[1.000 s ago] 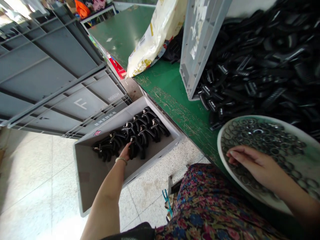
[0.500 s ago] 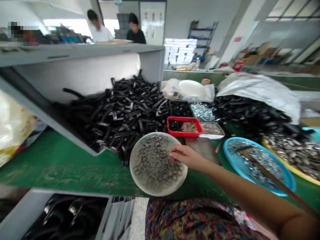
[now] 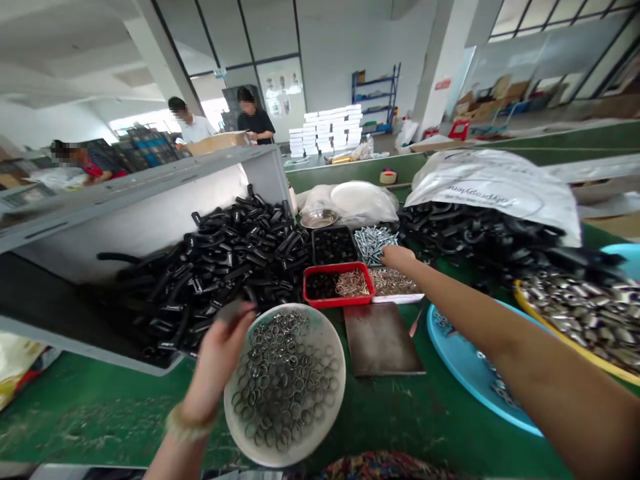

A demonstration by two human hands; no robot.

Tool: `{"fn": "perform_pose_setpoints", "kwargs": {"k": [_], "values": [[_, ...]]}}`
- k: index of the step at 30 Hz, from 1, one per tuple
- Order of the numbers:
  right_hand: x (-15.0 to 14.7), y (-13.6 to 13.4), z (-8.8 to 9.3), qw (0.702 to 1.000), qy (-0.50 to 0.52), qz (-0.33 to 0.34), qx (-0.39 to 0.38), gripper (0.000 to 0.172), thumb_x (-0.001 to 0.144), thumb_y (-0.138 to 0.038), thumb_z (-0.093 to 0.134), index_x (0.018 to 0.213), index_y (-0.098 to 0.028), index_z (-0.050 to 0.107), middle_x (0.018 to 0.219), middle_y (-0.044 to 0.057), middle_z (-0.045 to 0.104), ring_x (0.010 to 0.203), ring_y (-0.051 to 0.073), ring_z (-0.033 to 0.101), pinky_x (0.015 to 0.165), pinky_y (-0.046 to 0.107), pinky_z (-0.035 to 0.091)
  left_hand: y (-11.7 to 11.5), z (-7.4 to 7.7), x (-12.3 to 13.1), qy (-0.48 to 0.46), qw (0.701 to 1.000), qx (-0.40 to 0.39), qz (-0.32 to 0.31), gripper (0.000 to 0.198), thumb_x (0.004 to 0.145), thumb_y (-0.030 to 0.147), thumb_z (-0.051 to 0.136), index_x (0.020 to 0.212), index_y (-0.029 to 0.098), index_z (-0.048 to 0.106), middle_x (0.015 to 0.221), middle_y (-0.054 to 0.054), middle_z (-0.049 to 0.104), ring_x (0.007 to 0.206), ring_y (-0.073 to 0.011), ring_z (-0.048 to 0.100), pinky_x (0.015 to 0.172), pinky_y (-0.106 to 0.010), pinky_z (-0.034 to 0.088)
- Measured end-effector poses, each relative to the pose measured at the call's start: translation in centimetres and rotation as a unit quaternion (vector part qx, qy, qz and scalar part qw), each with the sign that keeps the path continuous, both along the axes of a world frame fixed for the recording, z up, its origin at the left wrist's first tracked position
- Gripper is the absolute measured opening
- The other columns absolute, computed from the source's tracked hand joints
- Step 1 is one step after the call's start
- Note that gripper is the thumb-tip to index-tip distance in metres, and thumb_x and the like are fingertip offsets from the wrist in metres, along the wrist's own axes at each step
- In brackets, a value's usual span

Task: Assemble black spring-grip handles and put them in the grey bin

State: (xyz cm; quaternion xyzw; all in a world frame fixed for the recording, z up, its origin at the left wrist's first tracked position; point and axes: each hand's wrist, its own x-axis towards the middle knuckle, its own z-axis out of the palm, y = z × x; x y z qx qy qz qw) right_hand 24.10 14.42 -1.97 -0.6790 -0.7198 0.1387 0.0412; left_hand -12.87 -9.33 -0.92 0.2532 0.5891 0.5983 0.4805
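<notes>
My left hand (image 3: 223, 350), blurred by motion, is at the left rim of the white bowl (image 3: 333, 413) of metal rings (image 3: 293, 373). Its fingers are closed round a black handle piece (image 3: 239, 310). My right hand (image 3: 397, 259) reaches over the tray of silver screws (image 3: 373, 241), fingers together and pointing down; what they hold, if anything, is hidden. Just in front of that hand lies a tray of small metal parts (image 3: 395, 283). Beside it stands a red tray (image 3: 313, 303) with black and copper-coloured pieces.
A grey crate (image 3: 270, 160) spills black handles at left. A dark metal plate (image 3: 383, 340) lies at centre. On the right are a blue basin (image 3: 450, 353), a yellow-rimmed basin (image 3: 565, 333) and a white sack (image 3: 500, 180). People (image 3: 255, 123) work behind.
My right hand has left the ring bowl and moved forward to the screws. My left hand has come into view with a black piece. The view has tilted up.
</notes>
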Motion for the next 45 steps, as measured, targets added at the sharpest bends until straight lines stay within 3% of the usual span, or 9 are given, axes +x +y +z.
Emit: {"fn": "perform_pose_setpoints", "kwargs": {"k": [3, 5, 9, 13, 18, 23, 30, 36, 45], "values": [[-0.3, 1.3, -1.0, 1.000, -0.007, -0.004, -0.009, 0.034, 0.089, -0.032, 0.055, 0.118, -0.015, 0.054, 0.118, 0.009, 0.057, 0.099, 0.020, 0.059, 0.082, 0.041, 0.051, 9.0, 3.0, 8.8, 0.353, 0.900, 0.098, -0.235, 0.013, 0.081, 0.018, 0.062, 0.094, 0.017, 0.066, 0.106, -0.008, 0.065, 0.108, -0.0266, 0.055, 0.100, -0.036, 0.038], [0.3, 1.6, -1.4, 1.000, 0.005, 0.002, 0.002, 0.033, 0.089, -0.032, 0.055, 0.118, -0.016, 0.054, 0.118, 0.009, 0.057, 0.099, 0.020, 0.059, 0.083, 0.041, 0.051, 15.8, 3.4, 14.1, 0.439, 0.842, 0.062, -0.307, 0.010, 0.083, 0.017, 0.059, 0.089, 0.015, 0.066, 0.103, -0.011, 0.066, 0.105, -0.0252, 0.057, 0.099, -0.035, 0.037], [2.6, 2.3, -1.7, 0.996, 0.067, 0.012, 0.050, 0.025, 0.089, -0.031, 0.054, 0.108, -0.016, 0.059, 0.106, 0.007, 0.062, 0.092, 0.018, 0.060, 0.080, 0.036, 0.050, 24.3, 1.1, 19.6, 0.435, 0.834, -0.004, -0.340, 0.010, 0.078, 0.020, 0.067, 0.085, 0.013, 0.065, 0.097, -0.011, 0.067, 0.102, -0.0244, 0.059, 0.095, -0.039, 0.041], [4.2, 3.2, -2.3, 0.983, 0.158, -0.006, 0.097, 0.016, 0.081, -0.022, 0.054, 0.094, -0.018, 0.063, 0.081, 0.002, 0.066, 0.074, 0.015, 0.060, 0.067, 0.024, 0.045, 26.0, -1.3, 19.4, 0.375, 0.860, -0.037, -0.344, 0.022, 0.086, 0.032, 0.057, 0.100, 0.014, 0.061, 0.106, -0.007, 0.062, 0.097, -0.0194, 0.059, 0.086, -0.042, 0.048], [4.1, 3.9, -3.1, 0.951, 0.276, -0.030, 0.133, 0.010, 0.074, -0.025, 0.054, 0.079, -0.019, 0.060, 0.064, -0.001, 0.061, 0.059, 0.014, 0.054, 0.058, 0.024, 0.040, 25.6, -2.2, 18.0, 0.232, 0.931, -0.027, -0.280, 0.010, 0.080, 0.023, 0.066, 0.081, 0.013, 0.062, 0.093, -0.009, 0.064, 0.085, -0.0169, 0.061, 0.083, -0.034, 0.049], [3.3, 2.2, -1.4, 0.904, 0.393, -0.017, 0.167, 0.016, 0.071, -0.035, 0.056, 0.067, -0.020, 0.051, 0.060, -0.002, 0.054, 0.063, 0.015, 0.051, 0.062, 0.027, 0.041, 22.1, -1.2, 17.2, 0.027, 0.977, 0.026, -0.211, 0.007, 0.082, 0.020, 0.062, 0.086, 0.014, 0.061, 0.091, -0.005, 0.063, 0.078, -0.0085, 0.061, 0.083, -0.026, 0.051], [0.8, -8.3, 0.9, 0.830, 0.546, 0.063, 0.090, 0.024, 0.076, -0.044, 0.059, 0.082, -0.022, 0.051, 0.060, -0.006, 0.056, 0.057, 0.012, 0.056, 0.060, 0.027, 0.046, 11.5, -0.3, 16.8, -0.234, 0.942, 0.032, -0.239, 0.011, 0.080, 0.005, 0.058, 0.087, 0.012, 0.062, 0.091, -0.008, 0.068, 0.087, -0.0145, 0.066, 0.083, -0.026, 0.054], [-1.2, -12.4, -0.2, 0.666, 0.745, -0.005, -0.039, 0.030, 0.066, -0.036, 0.075, 0.078, -0.021, 0.052, 0.066, -0.004, 0.063, 0.059, 0.012, 0.063, 0.063, 0.027, 0.051, 6.5, -1.6, 18.0, -0.342, 0.926, -0.004, -0.157, 0.016, 0.080, 0.000, 0.054, 0.088, 0.010, 0.064, 0.089, -0.007, 0.069, 0.078, -0.0106, 0.066, 0.075, -0.020, 0.056], [1.0, -19.4, 1.1, 0.637, 0.754, 0.036, -0.156, 0.020, 0.075, -0.027, 0.069, 0.084, -0.021, 0.053, 0.077, 0.000, 0.070, 0.061, 0.012, 0.065, 0.061, 0.025, 0.052, 2.2, -2.5, 17.2, -0.338, 0.923, -0.013, -0.185, 0.011, 0.083, 0.009, 0.059, 0.092, 0.012, 0.062, 0.086, -0.007, 0.069, 0.072, -0.0111, 0.066, 0.068, -0.021, 0.056]]}}
